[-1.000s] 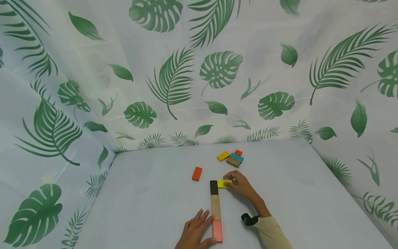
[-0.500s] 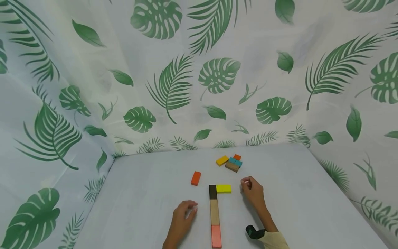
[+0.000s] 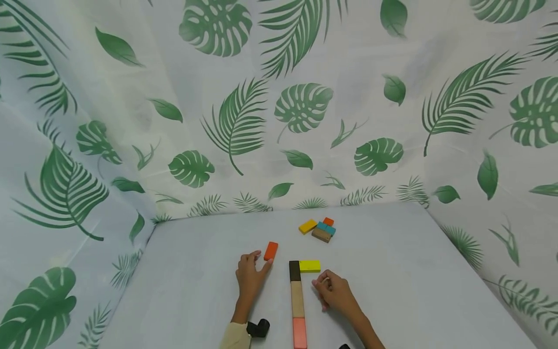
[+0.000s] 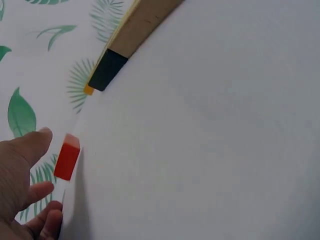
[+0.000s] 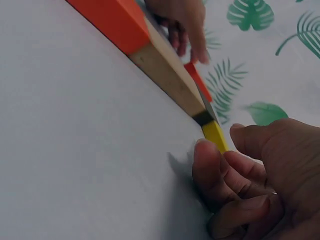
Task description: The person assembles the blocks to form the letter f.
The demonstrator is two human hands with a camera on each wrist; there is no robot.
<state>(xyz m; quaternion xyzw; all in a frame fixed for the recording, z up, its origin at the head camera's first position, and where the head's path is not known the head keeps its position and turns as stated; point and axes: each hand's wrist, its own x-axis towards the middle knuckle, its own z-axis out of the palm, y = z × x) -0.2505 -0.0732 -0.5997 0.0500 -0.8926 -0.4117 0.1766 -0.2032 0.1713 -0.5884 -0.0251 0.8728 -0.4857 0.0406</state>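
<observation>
My left hand is at the near left side of an orange block, thumb and fingers spread around its near end. In the left wrist view the orange block stands just off the fingertips, not gripped. A straight row runs away from me: a pink block, a tan block and a dark block. A bright yellow block juts right from the dark one. My right hand hovers right of the row, fingers loosely curled with nothing in them, nearest the yellow block.
Farther back lie an amber block, blue blocks, a brown block and a small orange-red block, close together. Leaf-printed cloth walls the white table at the back and sides.
My left hand has left the pink and tan blocks and moved forward to the orange block. My right hand has let go of the yellow block and drawn back toward me.
</observation>
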